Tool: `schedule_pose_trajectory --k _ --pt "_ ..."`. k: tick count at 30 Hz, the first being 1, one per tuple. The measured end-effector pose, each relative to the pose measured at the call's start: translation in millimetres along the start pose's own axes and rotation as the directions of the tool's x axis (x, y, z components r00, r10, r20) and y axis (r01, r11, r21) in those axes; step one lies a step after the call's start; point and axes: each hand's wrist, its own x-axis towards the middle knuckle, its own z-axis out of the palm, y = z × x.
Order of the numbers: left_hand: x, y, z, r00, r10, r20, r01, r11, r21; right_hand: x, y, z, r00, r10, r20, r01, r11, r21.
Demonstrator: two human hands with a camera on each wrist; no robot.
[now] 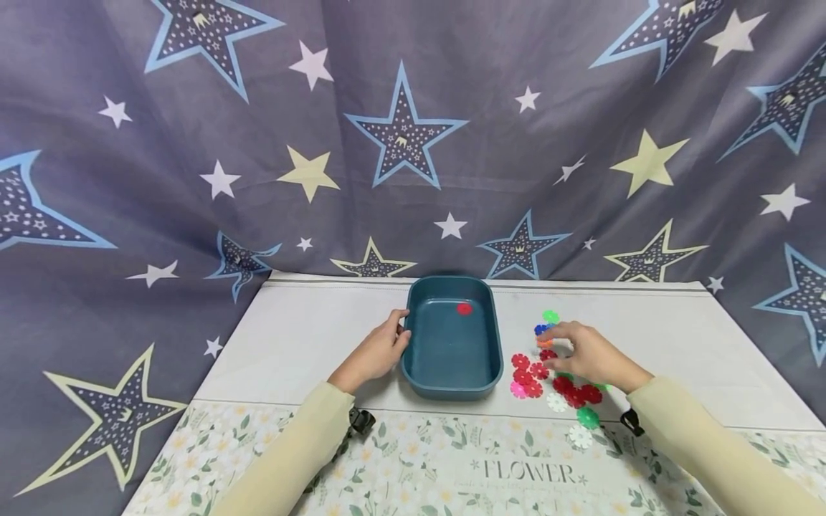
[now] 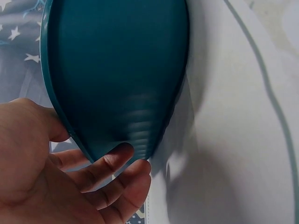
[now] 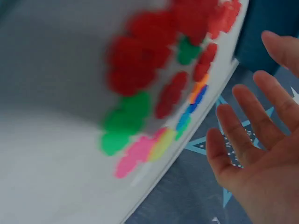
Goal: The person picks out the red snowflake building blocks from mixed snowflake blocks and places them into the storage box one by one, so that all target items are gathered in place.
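Observation:
A dark teal rectangular bin (image 1: 452, 394) stands on the white table, with a red flower-shaped disc (image 1: 464, 309) inside near its far end. At the bin's left side is my left hand (image 1: 379, 347); its loosely bent fingers touch the outer wall (image 2: 117, 93). My right hand (image 1: 590, 352) hovers over scattered flower-shaped plastic discs, fingers spread and holding nothing. Red discs (image 1: 521, 377) lie between this hand and the bin. Around them are a white disc (image 1: 557, 402), a green disc (image 1: 588, 418) and an orange disc (image 1: 545, 343), partly hidden by the fingers.
A floral cloth (image 1: 413, 459) printed with FLOWER covers the front of the table. Behind the table hangs a grey curtain (image 1: 361, 236) with stars. A light green disc (image 1: 551, 316) lies farthest back in the scatter. Blurred pink discs (image 3: 135, 156) show in the right wrist view.

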Motion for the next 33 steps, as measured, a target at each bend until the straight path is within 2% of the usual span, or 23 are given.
schedule_pose_trajectory --k 2,5,9,12,18,26,33 --pt "-0.3 -0.8 0.5 1.0 -0.002 0.002 0.002 1.0 -0.005 -6.0 4 5 0.999 -0.009 0.038 0.009 1.0 0.009" --pt "-0.7 -2.2 1.3 1.0 0.002 -0.004 -0.002 1.0 -0.004 -11.4 6 10 0.995 -0.066 0.072 0.065 0.998 0.009" --pt "-1.2 -3.6 2.3 1.0 0.007 -0.013 -0.007 1.0 -0.008 -13.6 3 14 0.988 -0.127 0.088 0.128 0.992 -0.004" --pt "-0.5 -3.4 2.3 1.0 0.005 -0.012 -0.005 1.0 -0.015 -12.4 -1 16 0.988 -0.128 0.091 0.13 0.991 -0.018" --pt "1.3 -3.6 1.9 1.0 0.012 -0.015 -0.012 1.0 -0.012 -2.1 -11 19 0.988 -0.13 0.078 0.133 0.991 -0.03" --pt "0.9 -1.7 1.5 1.0 0.018 -0.008 -0.018 1.0 -0.005 15.6 -12 30 0.979 -0.192 0.075 0.196 0.98 -0.044" --pt "0.8 -1.8 0.5 1.0 0.018 0.003 -0.018 1.0 0.0 25.4 -12 31 0.983 -0.168 0.069 0.173 0.981 -0.085"
